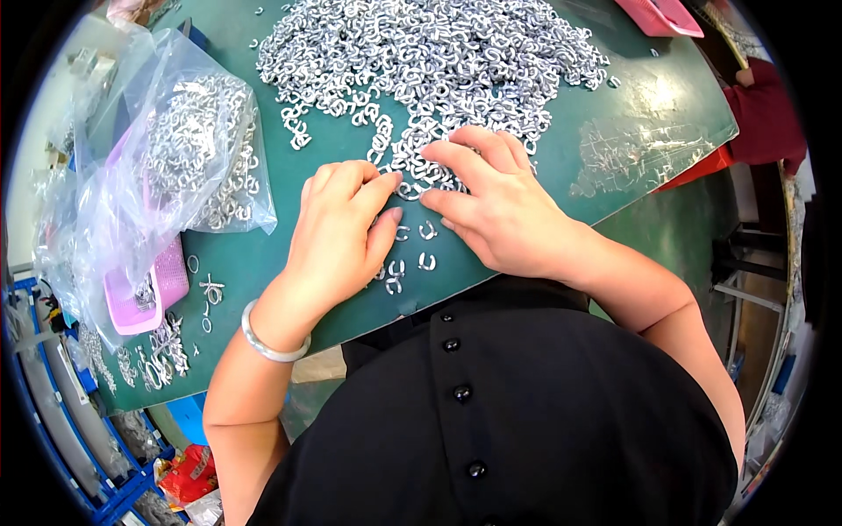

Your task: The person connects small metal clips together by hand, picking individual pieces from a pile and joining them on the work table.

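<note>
A large heap of small silver-grey U-shaped metal pieces (421, 53) covers the far middle of the green table (324, 333). At its near edge my left hand (338, 223) rests with its thumb and forefinger apart, the forefinger tip beside some pieces. My right hand (504, 206) reaches in from the other side, its fingers spread over the heap's near edge and its thumb apart from them. Nothing shows held in either hand. A few loose U-shaped pieces (427, 261) lie on the table between and below my hands. A pale bangle (274, 333) circles my left wrist.
On the left a clear plastic bag (206, 149) of similar pieces stands by a pink basket (173, 272). Small metal parts (167, 346) lie near it. Another pink tray (662, 16) sits far right. Beyond the right edge, a person's dark red sleeve (767, 114) shows.
</note>
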Tool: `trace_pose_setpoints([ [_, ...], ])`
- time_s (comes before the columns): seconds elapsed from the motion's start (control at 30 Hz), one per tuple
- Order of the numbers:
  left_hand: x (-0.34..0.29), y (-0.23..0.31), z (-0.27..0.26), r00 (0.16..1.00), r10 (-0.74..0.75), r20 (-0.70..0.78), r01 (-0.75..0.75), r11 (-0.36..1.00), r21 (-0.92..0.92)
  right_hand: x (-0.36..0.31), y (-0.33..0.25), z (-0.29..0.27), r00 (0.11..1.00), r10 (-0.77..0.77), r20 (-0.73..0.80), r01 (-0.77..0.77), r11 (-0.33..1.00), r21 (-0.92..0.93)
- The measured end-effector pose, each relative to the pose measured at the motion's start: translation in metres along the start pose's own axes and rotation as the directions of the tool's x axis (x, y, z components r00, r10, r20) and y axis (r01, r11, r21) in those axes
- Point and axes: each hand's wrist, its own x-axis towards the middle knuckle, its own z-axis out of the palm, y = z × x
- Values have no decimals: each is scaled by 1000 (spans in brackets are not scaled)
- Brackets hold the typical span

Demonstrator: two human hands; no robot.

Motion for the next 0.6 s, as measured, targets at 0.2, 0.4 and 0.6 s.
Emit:
trace_pose_setpoints([
  [0.2, 2, -4, 1, 999, -21, 35, 21, 1000, 10, -2, -3, 1, 997, -28, 77, 26, 999, 18],
  [0.4, 3, 3, 0, 1000, -13, 28, 14, 999, -30, -1, 4, -4, 999, 39, 17, -38, 999, -32],
  [0.6, 0, 0, -6, 991, 47, 122, -41, 998, -50, -4, 2, -2, 996, 7, 86, -6, 1000, -13],
])
